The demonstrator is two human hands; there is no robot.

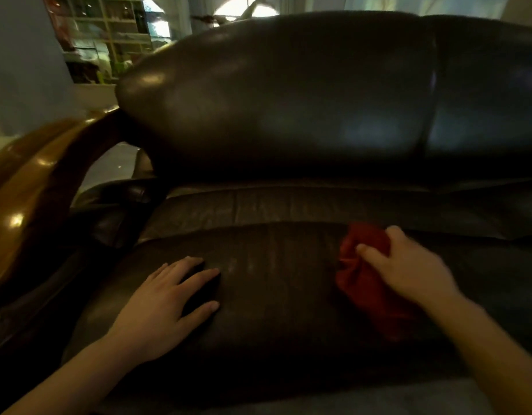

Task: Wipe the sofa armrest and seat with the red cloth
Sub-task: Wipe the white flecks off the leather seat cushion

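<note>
Wiping is judged mid-seat: the crumpled red cloth [366,277] is gripped by the right hand [408,265] on the dark brown leather seat cushion [273,295]. The left hand [165,301] is laid flat, fingers spread, on the cushion. Whether the glossy curved wooden armrest [34,187] was wiped cannot be told.

Left hand [165,298] flat, fingers spread, right hand [408,265] clenched

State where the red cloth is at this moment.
In the head view the red cloth lies right of centre on the dark leather seat cushion, gripped by the right hand.
</note>
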